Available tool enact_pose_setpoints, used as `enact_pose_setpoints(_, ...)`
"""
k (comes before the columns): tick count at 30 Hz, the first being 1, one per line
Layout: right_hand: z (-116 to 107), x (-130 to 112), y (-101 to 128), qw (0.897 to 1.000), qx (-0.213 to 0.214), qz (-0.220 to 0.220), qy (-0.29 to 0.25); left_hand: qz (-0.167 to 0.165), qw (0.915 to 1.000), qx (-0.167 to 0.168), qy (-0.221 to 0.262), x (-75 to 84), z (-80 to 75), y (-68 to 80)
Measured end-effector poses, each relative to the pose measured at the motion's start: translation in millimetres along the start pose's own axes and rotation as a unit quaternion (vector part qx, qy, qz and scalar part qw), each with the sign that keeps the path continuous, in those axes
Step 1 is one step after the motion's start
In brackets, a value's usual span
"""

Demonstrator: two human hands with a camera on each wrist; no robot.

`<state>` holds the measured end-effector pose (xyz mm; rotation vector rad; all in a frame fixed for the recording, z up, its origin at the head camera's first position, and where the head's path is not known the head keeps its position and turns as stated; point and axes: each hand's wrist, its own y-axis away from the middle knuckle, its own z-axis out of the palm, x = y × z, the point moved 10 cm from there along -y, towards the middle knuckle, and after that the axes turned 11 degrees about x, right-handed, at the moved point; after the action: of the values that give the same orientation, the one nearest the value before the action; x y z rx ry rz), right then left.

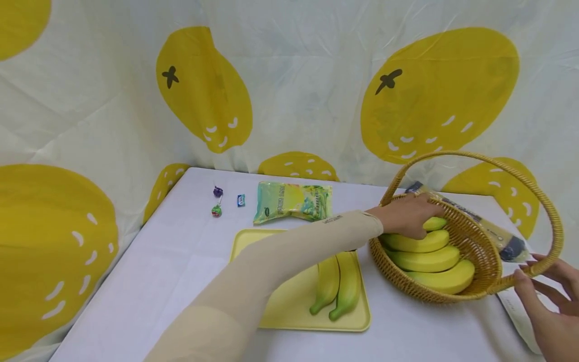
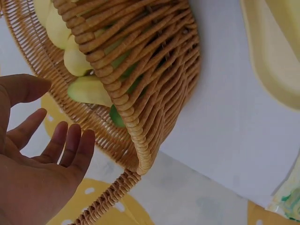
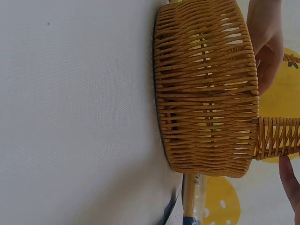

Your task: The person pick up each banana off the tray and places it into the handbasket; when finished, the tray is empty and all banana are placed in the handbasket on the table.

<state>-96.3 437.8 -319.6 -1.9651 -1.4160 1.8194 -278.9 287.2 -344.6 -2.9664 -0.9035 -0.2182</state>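
A wicker basket (image 1: 398, 274) with a tall handle (image 1: 554, 216) stands at the right and holds three yellow bananas (image 1: 427, 261). My left hand (image 1: 416, 216), in a beige sleeve, reaches across the rim and lies over the topmost banana. In the left wrist view its fingers (image 2: 75, 140) are straight and spread beside the basket (image 2: 154, 93), holding nothing. My right hand (image 1: 531, 269) touches the base of the handle with extended fingers; one fingertip (image 3: 290, 183) shows just under the handle (image 3: 279, 136). Two more bananas (image 1: 339, 284) lie on a yellow tray (image 1: 294, 306).
A green snack bag (image 1: 294, 201) lies behind the tray. Two lollipops (image 1: 217, 201) and a small blue candy (image 1: 241, 200) sit at the back left. A clear packet (image 1: 502, 236) lies behind the basket. A lemon-print cloth hangs behind the white table (image 1: 158, 271).
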Motion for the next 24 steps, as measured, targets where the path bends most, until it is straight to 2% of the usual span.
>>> enact_pose_setpoints(6,0.0,-2.0,0.9,1.0,0.0,0.0,0.005,0.017,0.9985,0.043,0.028,1.6,-14.1,8.0)
enact_pose_setpoints(13,-0.9,0.4,1.5,1.0,0.005,0.001,-0.009,0.04,0.9912,0.097,0.08,4.8,-37.2,27.9)
enact_pose_setpoints(20,-0.2,0.5,1.4,1.0,0.003,-0.003,-0.013,0.045,0.9802,0.139,0.133,-4.7,-51.0,59.3)
enact_pose_setpoints(24,-0.2,-1.1,-0.2,1.0,0.003,-0.007,-0.013,0.039,0.9763,0.17,0.128,-12.7,-51.4,83.4)
